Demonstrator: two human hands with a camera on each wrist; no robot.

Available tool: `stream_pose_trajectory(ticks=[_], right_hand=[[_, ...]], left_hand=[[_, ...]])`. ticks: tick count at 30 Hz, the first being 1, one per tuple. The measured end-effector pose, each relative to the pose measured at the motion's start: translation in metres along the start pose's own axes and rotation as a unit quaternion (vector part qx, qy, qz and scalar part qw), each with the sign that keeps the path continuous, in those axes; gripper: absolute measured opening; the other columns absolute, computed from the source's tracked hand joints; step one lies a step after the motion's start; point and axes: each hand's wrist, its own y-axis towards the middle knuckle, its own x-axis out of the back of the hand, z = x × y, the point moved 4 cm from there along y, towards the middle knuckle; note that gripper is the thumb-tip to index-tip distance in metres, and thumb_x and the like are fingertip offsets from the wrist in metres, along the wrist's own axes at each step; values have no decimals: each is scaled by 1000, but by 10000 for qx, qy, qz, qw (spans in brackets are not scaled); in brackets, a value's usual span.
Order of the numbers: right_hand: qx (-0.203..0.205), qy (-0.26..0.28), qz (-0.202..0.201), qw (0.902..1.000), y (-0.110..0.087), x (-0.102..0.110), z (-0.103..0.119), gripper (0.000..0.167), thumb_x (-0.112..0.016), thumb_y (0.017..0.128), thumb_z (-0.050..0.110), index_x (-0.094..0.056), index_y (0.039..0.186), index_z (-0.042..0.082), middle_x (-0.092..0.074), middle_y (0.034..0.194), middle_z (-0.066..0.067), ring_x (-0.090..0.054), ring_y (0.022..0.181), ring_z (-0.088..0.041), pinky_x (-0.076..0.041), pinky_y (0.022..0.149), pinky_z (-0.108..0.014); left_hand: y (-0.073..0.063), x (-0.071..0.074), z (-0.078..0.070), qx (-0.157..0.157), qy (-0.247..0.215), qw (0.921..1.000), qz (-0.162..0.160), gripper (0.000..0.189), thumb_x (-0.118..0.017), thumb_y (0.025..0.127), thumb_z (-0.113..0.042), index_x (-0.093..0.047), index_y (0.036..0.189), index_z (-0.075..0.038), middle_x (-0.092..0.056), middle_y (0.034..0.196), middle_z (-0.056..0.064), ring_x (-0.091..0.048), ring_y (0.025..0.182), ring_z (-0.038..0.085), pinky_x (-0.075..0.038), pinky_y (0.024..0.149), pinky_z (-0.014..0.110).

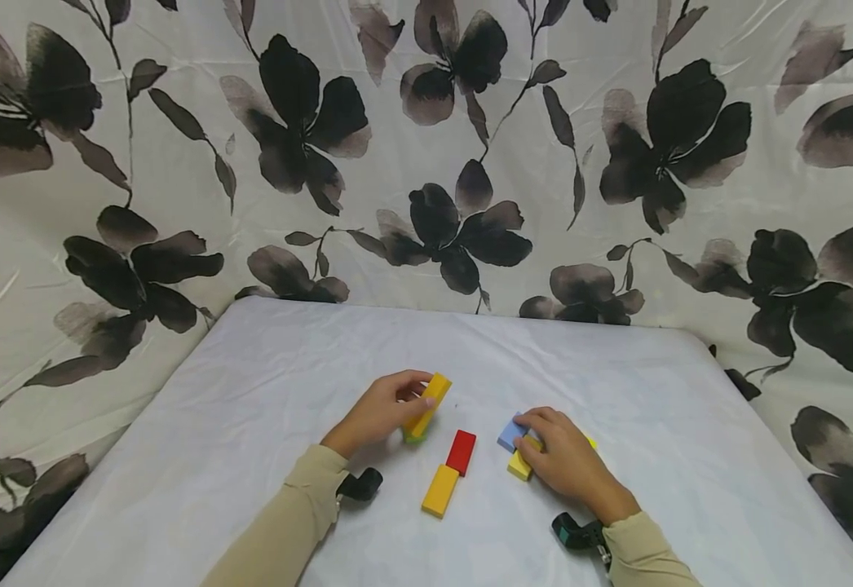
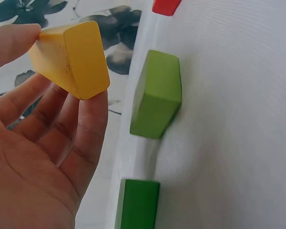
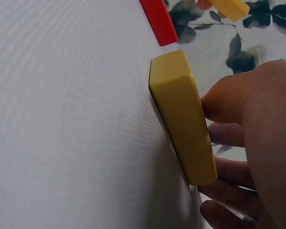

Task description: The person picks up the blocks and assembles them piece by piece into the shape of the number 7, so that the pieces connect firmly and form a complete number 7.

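My left hand (image 1: 382,408) holds an orange-yellow block (image 1: 430,403) raised and tilted, pinched between thumb and fingers. Below it on the white cloth lies a light green block (image 2: 159,90), mostly covered by that hand in the head view. A dark green block (image 2: 139,205) shows at the bottom of the left wrist view. My right hand (image 1: 569,456) is low over a blue block (image 1: 510,434) and a yellow block (image 1: 519,466). Its index fingertip is at the blue block, and its thumb lies against the yellow one. The other fingers are loosely bent.
Between the hands, a red block (image 1: 461,452) and another orange-yellow block (image 1: 439,491) lie nearly end to end. A bright yellow piece (image 1: 592,443) peeks out behind the right hand. The white-covered table (image 1: 309,342) meets a flower-patterned curtain (image 1: 463,147) at the back and sides.
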Motion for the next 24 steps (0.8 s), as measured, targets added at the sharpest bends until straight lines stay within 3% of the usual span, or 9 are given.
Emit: stream_pose_trajectory(ticks=[24], right_hand=[[-20,-5,7,10000,0,1,-1,38,-67,95,30,-67,129,12,-59,129,-4,-54,122,-23,-45,102,-47]], left_hand=[[13,-12,-9,-194,113,9995,238,47,-67,97,-32,-59,138,-11,-64,115,1,-59,102,19,-52,88,36]])
